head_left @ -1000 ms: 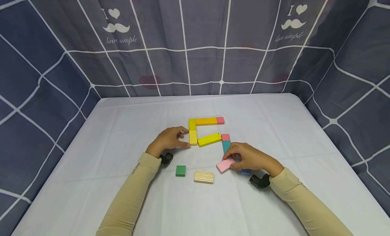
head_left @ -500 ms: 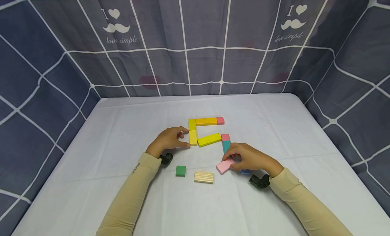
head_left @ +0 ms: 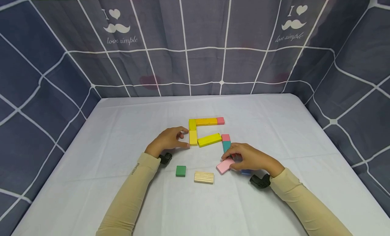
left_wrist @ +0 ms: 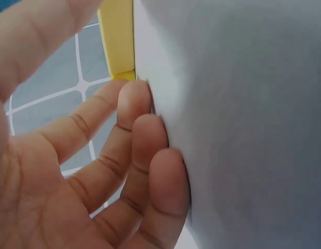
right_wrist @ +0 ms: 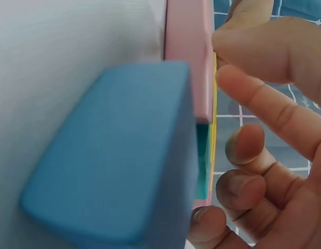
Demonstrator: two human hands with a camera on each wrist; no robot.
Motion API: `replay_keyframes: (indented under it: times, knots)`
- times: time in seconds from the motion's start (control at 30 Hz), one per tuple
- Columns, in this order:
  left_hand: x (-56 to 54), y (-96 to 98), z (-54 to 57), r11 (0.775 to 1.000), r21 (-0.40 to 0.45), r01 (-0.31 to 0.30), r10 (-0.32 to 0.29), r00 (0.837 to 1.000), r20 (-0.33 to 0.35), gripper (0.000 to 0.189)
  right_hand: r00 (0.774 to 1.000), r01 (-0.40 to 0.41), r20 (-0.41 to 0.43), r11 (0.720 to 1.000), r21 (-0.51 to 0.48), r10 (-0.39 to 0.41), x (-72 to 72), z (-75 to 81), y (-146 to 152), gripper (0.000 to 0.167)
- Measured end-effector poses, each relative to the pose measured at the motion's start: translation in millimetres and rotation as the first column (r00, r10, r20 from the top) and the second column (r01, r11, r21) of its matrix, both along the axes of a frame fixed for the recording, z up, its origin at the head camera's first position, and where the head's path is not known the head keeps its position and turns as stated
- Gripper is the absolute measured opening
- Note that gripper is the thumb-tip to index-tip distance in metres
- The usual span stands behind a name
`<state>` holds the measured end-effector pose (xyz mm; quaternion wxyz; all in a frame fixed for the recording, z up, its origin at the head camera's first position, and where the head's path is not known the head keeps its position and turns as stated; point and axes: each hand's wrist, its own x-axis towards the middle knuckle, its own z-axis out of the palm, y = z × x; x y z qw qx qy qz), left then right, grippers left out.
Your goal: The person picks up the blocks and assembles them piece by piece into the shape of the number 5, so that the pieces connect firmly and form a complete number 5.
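A pink block [head_left: 224, 166] lies flat on the table, pinched at its right end between the thumb and index finger of my right hand [head_left: 251, 156]. Just beyond that hand, a teal block [head_left: 226, 145] meets a small coral-pink block [head_left: 225, 137]. My left hand [head_left: 167, 138] rests with loosely bent fingers against the left side of two yellow blocks set end to end, the nearer a paler yellow block [head_left: 193, 137]. A slanted bright yellow block [head_left: 209, 140] spans from there to the coral-pink one. In the right wrist view a blue block [right_wrist: 113, 150] looms close.
An orange-yellow block [head_left: 206, 121] with a coral-pink end block [head_left: 220, 121] forms the far row. Nearer me lie a green square block [head_left: 180, 171] and a ridged wooden block [head_left: 203, 177]. A grid-patterned cloth [head_left: 204, 33] hangs behind the white table [head_left: 122, 121].
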<state>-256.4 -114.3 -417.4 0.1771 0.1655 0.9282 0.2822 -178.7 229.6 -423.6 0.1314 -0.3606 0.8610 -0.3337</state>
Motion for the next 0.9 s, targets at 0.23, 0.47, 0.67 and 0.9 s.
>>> replay_keyframes:
  times: [0.23, 0.47, 0.67, 0.9]
  knots:
    - [0.6, -10.8, 3.4, 0.999, 0.01, 0.042, -0.042, 0.999, 0.028, 0.066, 1.0, 0.02, 0.016, 0.998, -0.065, -0.019, -0.5, -1.1, 0.0, 0.027]
    - [6.6, -23.8, 2.4, 0.991, 0.077, 0.105, -0.107, 0.994, 0.02, 0.056, 0.998, 0.06, 0.027, 0.992, -0.112, -0.057, 3.7, 1.6, -2.9, 0.022]
    - [18.8, -33.6, 0.0, 0.978, 0.104, 0.18, -0.18, 0.984, -0.008, 0.05, 0.995, 0.073, 0.085, 0.987, -0.14, -0.062, 9.7, 4.3, -8.5, 0.022]
    - [35.0, -43.6, -1.3, 0.958, 0.159, 0.239, -0.241, 0.97, -0.004, 0.046, 0.992, 0.062, 0.121, 0.985, -0.163, -0.043, 14.9, 4.6, -16.4, 0.021]
